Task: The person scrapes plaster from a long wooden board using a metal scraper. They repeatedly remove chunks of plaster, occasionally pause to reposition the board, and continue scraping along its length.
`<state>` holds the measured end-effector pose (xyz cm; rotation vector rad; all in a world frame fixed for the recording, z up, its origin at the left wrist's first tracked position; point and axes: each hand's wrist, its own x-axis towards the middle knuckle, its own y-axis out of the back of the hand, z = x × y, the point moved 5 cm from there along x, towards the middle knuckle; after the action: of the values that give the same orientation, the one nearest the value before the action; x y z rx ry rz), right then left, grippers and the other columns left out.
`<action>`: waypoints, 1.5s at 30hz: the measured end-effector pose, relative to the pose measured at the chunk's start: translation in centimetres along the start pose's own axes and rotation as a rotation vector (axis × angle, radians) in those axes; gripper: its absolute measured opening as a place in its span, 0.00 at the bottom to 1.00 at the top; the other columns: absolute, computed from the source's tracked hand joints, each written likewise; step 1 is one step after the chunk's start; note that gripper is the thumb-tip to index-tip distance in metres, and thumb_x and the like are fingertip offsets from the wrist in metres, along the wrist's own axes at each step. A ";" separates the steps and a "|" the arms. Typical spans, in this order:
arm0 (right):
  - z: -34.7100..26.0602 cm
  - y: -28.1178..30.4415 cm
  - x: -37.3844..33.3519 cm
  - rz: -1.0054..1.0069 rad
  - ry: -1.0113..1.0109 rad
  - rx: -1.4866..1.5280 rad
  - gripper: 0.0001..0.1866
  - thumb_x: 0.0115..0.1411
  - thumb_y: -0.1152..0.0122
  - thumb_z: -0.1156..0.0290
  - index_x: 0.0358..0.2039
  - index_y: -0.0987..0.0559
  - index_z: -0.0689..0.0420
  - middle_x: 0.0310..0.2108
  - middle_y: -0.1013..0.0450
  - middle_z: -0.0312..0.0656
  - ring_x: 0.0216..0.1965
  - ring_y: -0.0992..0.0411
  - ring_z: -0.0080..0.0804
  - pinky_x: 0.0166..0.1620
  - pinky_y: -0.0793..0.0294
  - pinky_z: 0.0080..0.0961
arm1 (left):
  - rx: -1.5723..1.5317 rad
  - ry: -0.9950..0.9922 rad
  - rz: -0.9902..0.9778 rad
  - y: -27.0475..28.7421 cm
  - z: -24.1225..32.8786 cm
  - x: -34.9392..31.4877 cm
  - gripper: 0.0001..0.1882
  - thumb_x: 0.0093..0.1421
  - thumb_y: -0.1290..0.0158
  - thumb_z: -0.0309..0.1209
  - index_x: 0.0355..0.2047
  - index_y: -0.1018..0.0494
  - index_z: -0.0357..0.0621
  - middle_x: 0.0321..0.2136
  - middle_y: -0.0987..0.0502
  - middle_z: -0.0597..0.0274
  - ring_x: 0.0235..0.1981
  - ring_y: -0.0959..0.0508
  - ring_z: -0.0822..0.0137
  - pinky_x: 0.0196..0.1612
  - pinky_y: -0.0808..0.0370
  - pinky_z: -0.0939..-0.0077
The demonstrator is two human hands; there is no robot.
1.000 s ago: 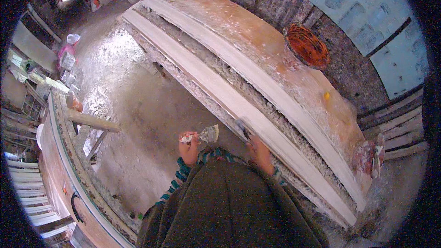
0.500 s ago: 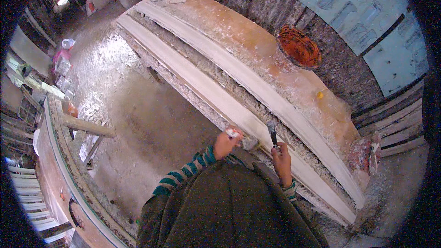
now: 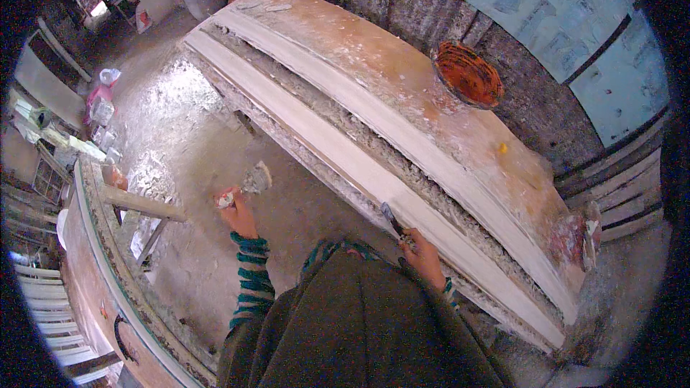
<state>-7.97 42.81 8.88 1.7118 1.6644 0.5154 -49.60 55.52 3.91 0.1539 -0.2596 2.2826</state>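
My left hand point(image 3: 239, 217) is out over the floor, left of the bench, closed round what looks like a wide brush point(image 3: 257, 177). Its red and white end sits at my fingers, and its grey, fan-shaped head points away to the right. My right hand point(image 3: 424, 255) grips a small scraper point(image 3: 392, 217) with a dark handle and a flat grey blade. The blade lies at the near edge of a long white moulded strip point(image 3: 309, 118); whether it touches cannot be made out. A second white strip point(image 3: 431, 154) runs alongside, with a rough, crumbly groove point(image 3: 352, 111) between them.
Both strips lie on a dusty orange-brown bench point(image 3: 338, 25). An orange bowl point(image 3: 468, 74) stands at its far edge by the wall, and a reddish, white-smeared container point(image 3: 578, 237) at its right end. A curved table point(image 3: 97, 280) stands left, with bags point(image 3: 104, 100) beyond.
My left hand has swung left with the brush, from the bench edge to over the floor. My right hand has drawn the scraper left and nearer, from the groove to the near strip's edge.
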 end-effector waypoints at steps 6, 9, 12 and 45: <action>0.3 -2.8 2.6 0.091 0.226 -0.095 0.15 0.55 0.45 0.63 0.42 0.32 0.54 0.29 0.28 0.52 0.30 0.28 0.51 0.33 0.31 0.38 | 0.074 0.008 0.002 1.8 1.0 -4.2 0.10 0.57 0.49 0.33 0.35 0.36 0.42 0.27 0.31 0.65 0.26 0.30 0.75 0.26 0.28 0.81; -1.2 -4.1 4.4 -0.018 0.082 -0.161 0.19 0.54 0.46 0.62 0.45 0.32 0.54 0.35 0.28 0.53 0.35 0.29 0.53 0.37 0.30 0.41 | 0.124 0.057 -0.019 3.4 -0.3 -5.3 0.09 0.57 0.49 0.32 0.35 0.36 0.43 0.27 0.31 0.66 0.27 0.30 0.76 0.25 0.28 0.82; -1.9 -6.1 5.5 0.050 0.110 -0.213 0.18 0.55 0.46 0.61 0.43 0.32 0.55 0.31 0.29 0.53 0.32 0.29 0.51 0.35 0.31 0.40 | 0.085 0.091 -0.031 4.7 -1.0 -5.6 0.09 0.58 0.50 0.32 0.36 0.36 0.44 0.27 0.32 0.67 0.28 0.29 0.76 0.25 0.27 0.83; -2.3 -6.5 5.1 0.115 0.068 -0.050 0.17 0.55 0.46 0.61 0.43 0.30 0.54 0.33 0.28 0.47 0.32 0.28 0.42 0.36 0.31 0.32 | 0.102 0.204 -0.486 0.0 -1.5 -4.3 0.08 0.58 0.50 0.28 0.35 0.35 0.40 0.28 0.28 0.63 0.28 0.27 0.76 0.28 0.26 0.82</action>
<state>-13.61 47.94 4.96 1.7788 1.5925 0.6700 -46.76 52.76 1.66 0.0290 0.0045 1.8100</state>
